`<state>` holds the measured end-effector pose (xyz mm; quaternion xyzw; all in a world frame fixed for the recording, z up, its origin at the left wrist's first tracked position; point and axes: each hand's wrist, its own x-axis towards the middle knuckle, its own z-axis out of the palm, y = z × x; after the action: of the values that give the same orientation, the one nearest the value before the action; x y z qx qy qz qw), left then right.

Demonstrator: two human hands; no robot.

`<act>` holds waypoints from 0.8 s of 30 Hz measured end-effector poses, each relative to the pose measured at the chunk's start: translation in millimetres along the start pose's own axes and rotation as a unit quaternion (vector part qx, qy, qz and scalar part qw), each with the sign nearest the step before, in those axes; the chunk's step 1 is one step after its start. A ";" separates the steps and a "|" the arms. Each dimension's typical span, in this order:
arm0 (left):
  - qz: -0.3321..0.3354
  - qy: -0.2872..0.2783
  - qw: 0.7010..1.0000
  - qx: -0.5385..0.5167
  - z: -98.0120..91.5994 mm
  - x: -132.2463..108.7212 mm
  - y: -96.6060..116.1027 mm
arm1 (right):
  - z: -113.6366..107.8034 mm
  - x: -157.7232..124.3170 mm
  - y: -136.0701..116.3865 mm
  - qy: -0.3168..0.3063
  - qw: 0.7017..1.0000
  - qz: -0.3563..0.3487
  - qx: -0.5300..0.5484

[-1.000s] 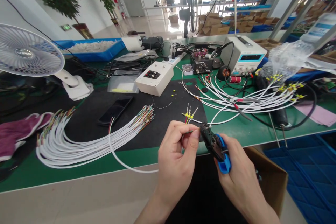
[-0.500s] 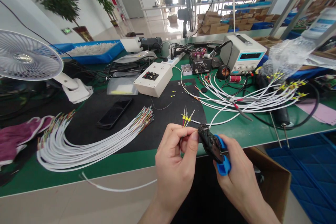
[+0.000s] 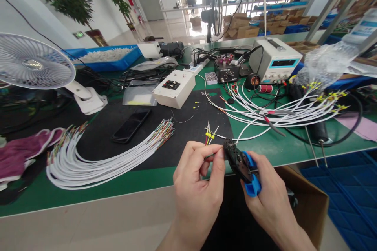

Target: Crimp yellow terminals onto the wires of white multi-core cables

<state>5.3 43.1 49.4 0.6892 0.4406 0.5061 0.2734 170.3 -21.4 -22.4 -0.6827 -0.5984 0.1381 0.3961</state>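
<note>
In my right hand (image 3: 269, 192) is a crimping tool (image 3: 240, 164) with blue handles and a black head, the fingers wrapped round the handles. My left hand (image 3: 200, 180) pinches a thin wire right at the tool's jaws, thumb against forefinger; most of the wire is hidden by the fingers. Above the left knuckles stick out several wire ends with yellow-sleeved terminals (image 3: 209, 135). A terminal's metal end shows at the far side of the jaws, too small to make out clearly. On the black mat lie two loose yellow terminals (image 3: 196, 105).
A bundle of white cables (image 3: 108, 170) with stripped ends lies left, beside a phone (image 3: 131, 125). Another cable bundle (image 3: 282, 113) with yellow terminals lies right, near a power supply (image 3: 275, 60). A white switch box (image 3: 174, 91) and a fan (image 3: 32, 62) stand behind. A cardboard box (image 3: 312, 204) is below right.
The view has shifted slightly, so the bench sits a little further right. A white cable tail that trailed left of my left hand no longer shows. Both hands keep nearly the same pose.
</note>
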 end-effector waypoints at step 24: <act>-0.079 -0.034 0.993 -0.083 4.0 7.6 -2.1 | 5.2 10.7 7.9 0.011 0.999 -0.038 -0.006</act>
<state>9.0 51.0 49.7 0.6437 0.4405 0.4944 0.3836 175.1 -9.4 -28.3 -0.6632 -0.6201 0.1122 0.4037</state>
